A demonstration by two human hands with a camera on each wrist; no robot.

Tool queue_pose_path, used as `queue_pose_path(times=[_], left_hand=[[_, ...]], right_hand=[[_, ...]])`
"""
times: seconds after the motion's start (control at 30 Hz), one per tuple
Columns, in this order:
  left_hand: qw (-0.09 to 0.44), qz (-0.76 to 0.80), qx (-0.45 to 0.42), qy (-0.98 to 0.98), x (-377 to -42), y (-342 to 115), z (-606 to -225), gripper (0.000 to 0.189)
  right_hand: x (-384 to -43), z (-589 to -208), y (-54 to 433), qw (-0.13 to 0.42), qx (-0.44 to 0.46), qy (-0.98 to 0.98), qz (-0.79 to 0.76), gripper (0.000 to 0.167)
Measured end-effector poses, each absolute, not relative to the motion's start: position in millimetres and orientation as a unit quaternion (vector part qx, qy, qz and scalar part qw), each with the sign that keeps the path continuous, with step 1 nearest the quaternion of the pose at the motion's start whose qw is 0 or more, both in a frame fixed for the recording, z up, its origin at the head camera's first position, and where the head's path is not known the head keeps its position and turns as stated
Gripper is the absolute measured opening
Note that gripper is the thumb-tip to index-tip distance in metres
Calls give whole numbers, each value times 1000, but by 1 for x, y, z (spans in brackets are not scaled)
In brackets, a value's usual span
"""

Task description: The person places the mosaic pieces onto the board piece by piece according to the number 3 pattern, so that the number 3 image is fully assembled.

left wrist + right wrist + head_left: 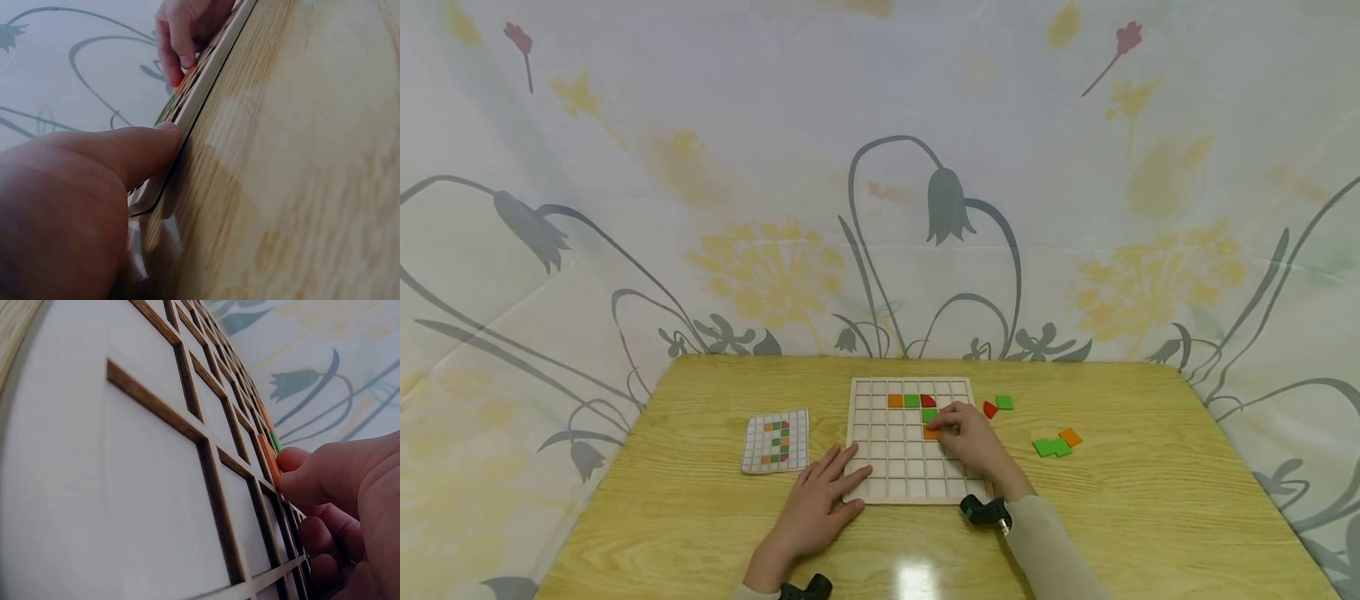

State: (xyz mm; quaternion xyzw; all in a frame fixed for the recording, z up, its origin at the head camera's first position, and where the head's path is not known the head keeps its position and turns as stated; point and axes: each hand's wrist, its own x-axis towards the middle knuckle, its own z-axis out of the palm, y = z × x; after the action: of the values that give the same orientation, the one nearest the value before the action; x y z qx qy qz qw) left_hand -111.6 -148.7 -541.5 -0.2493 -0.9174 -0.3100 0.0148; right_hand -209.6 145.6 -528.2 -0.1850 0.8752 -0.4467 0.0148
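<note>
A white gridded board [887,467] with raised cell walls lies on the table. My right hand [973,437] pinches an orange square tile [269,459] between thumb and index finger, at a cell just below a green tile [929,414]. Along an upper row sit an orange tile [895,401], a green tile [912,401] and a red quarter-round tile [928,401]. With fingers spread, my left hand [820,508] rests on the board's lower left edge; its thumb [147,147] lies against the rim in the left wrist view.
Left of the board lies a pattern card [756,442] printed with coloured cells. To the right are a loose red tile [990,409], a green tile [1004,402], overlapping green tiles [1045,447] and an orange tile [1071,436]. A floral cloth [880,250] hangs behind the table.
</note>
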Motion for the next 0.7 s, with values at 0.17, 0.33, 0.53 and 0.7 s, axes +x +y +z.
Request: queue_pose_path(times=[0.17, 0.33, 0.53, 0.7], left_hand=[[13, -308, -247, -919, -112, -149, -542, 46], [6, -315, -239, -918, -110, -149, -540, 46], [8, -310, -237, -921, -109, -148, -538, 45], [9, -312, -239, -920, -109, -147, -537, 45]], right_hand=[[-210, -529, 146, 11, -193, 874, -446, 24], [-210, -530, 146, 4, -202, 877, -437, 23], [-209, -529, 145, -7, -199, 877, -437, 21], [-209, -529, 147, -6, -189, 874, -448, 22]])
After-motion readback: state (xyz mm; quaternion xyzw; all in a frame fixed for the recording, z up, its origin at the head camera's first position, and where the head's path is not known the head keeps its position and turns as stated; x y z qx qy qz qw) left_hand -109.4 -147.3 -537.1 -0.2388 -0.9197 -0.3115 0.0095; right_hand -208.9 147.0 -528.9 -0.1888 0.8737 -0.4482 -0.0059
